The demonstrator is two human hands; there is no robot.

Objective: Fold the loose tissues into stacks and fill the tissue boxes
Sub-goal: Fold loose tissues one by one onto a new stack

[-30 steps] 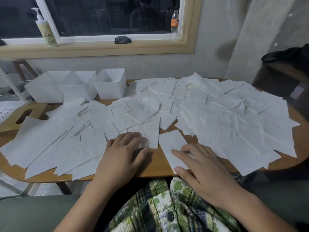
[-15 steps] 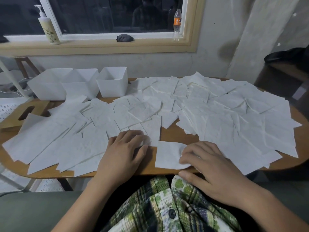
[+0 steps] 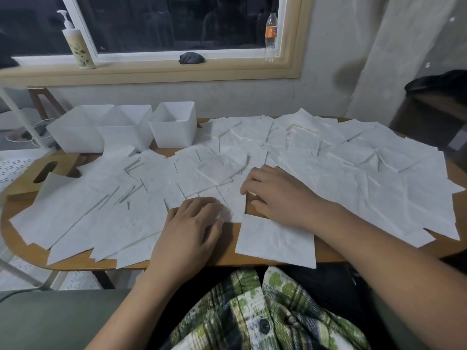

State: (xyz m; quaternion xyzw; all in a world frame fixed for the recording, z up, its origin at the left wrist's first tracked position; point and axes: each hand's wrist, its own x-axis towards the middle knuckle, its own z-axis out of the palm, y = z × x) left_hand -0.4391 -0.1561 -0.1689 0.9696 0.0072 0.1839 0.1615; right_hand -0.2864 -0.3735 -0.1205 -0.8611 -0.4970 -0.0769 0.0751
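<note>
Several loose white tissues (image 3: 341,168) cover most of the wooden table (image 3: 227,256). One tissue (image 3: 275,241) lies flat at the front edge, under my right forearm. My left hand (image 3: 192,228) rests palm down on the tissues left of it, fingers relaxed. My right hand (image 3: 275,195) lies farther in, its fingertips touching the edge of a tissue (image 3: 232,193) in the pile. Three white open tissue boxes (image 3: 174,127) stand in a row at the back left.
A wooden box lid with a slot (image 3: 45,170) lies at the table's left end. A pump bottle (image 3: 78,46), a dark cloth (image 3: 190,58) and a drink bottle (image 3: 270,34) stand on the window sill. My plaid shirt (image 3: 265,314) is below the table edge.
My right hand let the front tissue lie near the table edge and moved up and left onto the pile. My left hand stayed where it was.
</note>
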